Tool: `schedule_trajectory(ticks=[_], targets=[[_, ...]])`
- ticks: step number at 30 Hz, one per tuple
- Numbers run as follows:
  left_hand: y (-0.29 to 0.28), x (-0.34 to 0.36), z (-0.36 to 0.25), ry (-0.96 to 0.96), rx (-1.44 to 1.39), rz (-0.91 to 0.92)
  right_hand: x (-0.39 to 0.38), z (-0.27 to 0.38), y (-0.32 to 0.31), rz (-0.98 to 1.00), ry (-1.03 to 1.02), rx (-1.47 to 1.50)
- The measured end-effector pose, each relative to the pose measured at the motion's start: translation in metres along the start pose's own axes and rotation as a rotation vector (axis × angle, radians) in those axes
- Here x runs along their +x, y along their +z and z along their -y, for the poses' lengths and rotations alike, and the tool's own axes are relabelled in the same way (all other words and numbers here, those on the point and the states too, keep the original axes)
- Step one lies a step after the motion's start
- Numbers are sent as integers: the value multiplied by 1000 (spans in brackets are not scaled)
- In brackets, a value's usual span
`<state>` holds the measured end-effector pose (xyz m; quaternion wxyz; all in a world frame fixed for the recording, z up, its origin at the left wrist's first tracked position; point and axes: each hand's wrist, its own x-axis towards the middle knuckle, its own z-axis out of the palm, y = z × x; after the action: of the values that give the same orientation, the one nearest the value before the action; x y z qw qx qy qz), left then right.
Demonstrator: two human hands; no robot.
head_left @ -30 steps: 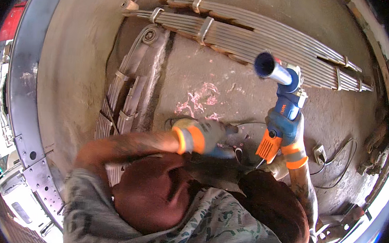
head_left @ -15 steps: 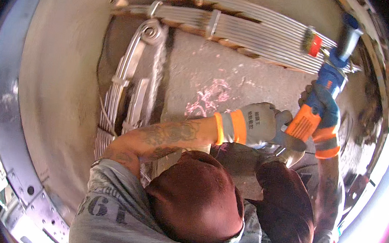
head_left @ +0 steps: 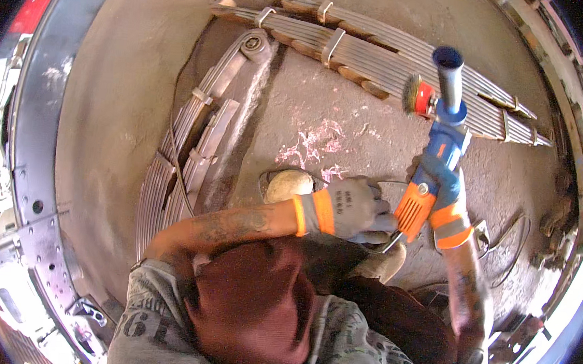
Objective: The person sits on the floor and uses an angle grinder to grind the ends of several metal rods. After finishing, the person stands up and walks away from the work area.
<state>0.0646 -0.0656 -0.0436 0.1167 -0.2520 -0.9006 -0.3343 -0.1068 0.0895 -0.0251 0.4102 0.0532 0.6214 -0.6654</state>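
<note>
At two o'clock I have the right hand (head_left: 447, 184) with its fingers clenched round the grinder (head_left: 445, 145), seemingly so the brush (head_left: 416, 96) sits well apart from both hands. Its long axis runs from seven to one, head toward one, brush facing ten. The left hand (head_left: 360, 206) curls near the tail; I cannot tell whether it grasps the cord (head_left: 391, 243).

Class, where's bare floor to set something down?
Bare concrete floor right of the blue-orange angle grinder, between long grey steel leaf springs and black looped cable; also between those springs and pink marks. Crowded: around the grey-gloved left hand and tan shoe.
</note>
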Motion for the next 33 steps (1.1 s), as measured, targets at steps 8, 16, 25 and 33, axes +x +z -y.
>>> schedule_trajectory(ticks=[8,16,25,33], targets=[[-30,-59,-27,-666,200,-46,-20,-63,-19,-55,-73,-140],[-71,-120,-39,-854,714,43,-45,-88,-30,-79,-52,74],[-32,-145,-16,-1100,164,-122,-45,-95,-40,-145,-23,-73],[-6,-43,-25,-31,21,52,-36,-38,-17,21,85,-477]])
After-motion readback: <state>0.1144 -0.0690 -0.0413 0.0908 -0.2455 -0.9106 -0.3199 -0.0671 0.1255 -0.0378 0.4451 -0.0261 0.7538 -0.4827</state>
